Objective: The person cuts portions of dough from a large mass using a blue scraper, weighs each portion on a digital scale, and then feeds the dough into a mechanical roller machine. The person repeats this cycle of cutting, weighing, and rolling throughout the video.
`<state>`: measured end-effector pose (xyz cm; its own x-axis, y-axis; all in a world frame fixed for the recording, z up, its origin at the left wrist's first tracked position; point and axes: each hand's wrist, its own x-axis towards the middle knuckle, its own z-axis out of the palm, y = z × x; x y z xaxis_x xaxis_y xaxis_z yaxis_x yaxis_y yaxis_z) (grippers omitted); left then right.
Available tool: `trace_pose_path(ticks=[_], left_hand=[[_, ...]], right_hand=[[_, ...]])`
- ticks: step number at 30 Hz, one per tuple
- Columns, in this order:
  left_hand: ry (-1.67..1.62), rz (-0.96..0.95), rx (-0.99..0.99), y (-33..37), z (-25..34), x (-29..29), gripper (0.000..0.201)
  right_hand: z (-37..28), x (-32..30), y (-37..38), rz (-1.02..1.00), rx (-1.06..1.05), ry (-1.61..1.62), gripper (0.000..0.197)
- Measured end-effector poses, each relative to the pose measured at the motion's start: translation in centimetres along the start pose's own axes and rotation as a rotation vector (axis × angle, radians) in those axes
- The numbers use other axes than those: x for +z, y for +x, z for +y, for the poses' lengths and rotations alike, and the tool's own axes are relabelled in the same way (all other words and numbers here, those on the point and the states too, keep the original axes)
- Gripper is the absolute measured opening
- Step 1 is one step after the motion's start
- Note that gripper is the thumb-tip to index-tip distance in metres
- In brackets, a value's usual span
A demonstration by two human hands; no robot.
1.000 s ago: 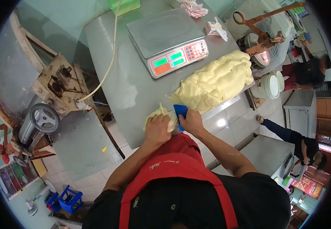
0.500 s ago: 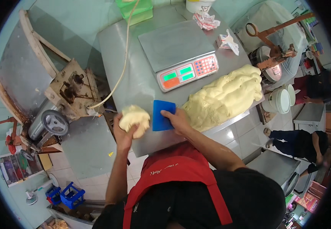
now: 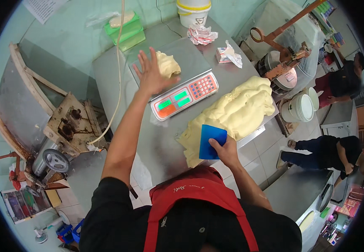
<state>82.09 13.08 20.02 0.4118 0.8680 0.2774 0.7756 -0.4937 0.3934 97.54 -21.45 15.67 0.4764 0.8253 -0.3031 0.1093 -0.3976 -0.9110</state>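
A lump of pale yellow dough (image 3: 167, 64) rests on the steel plate of the digital scale (image 3: 186, 95). My left hand (image 3: 151, 75) is beside that lump, fingers spread, holding nothing; whether it still touches the dough I cannot tell. In my right hand (image 3: 224, 150) is a flat blue dough scraper (image 3: 212, 138), thumb across its face. The scraper is held over the near left end of a long, bulky mass of dough (image 3: 236, 107), which lies on the steel table (image 3: 142, 140) to the right of the scale.
Behind the scale are a green container (image 3: 127, 31), a white bucket (image 3: 193, 14), crumpled paper (image 3: 201, 35) and a small tissue box (image 3: 229, 55). A pale cord (image 3: 120, 75) hangs at the left by a machine (image 3: 70, 122). Two people stand at the far right.
My left hand has moved forward, set its dough lump on the scale and let go. My right hand has carried the scraper rightward to the big dough. The view has shifted.
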Motion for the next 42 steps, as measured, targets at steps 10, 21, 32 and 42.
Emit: trace_pose_path(ticks=[10, 21, 32, 42], left_hand=[[-0.418, -0.423, 0.395, -33.3, 5.0, 5.7, 0.044], [-0.613, -0.245, 0.097, -35.2, 1.7, 4.6, 0.019], [-0.779, -0.251, -0.126, -37.3, 0.7, 3.0, 0.025], [-0.724, -0.379, -0.477, -35.5, -1.3, 3.0, 0.02]], right_hand=[[-0.2, -1.6, -3.4, 0.106, -0.139, -0.253, 0.033], [1.1, 4.4, -4.5, -0.146, -0.488, -0.743, 0.029], [0.6, 6.7, -5.1, -0.212, -0.402, -0.867, 0.028], [4.2, 13.1, 0.2, -0.24, -0.298, -0.813, 0.036]])
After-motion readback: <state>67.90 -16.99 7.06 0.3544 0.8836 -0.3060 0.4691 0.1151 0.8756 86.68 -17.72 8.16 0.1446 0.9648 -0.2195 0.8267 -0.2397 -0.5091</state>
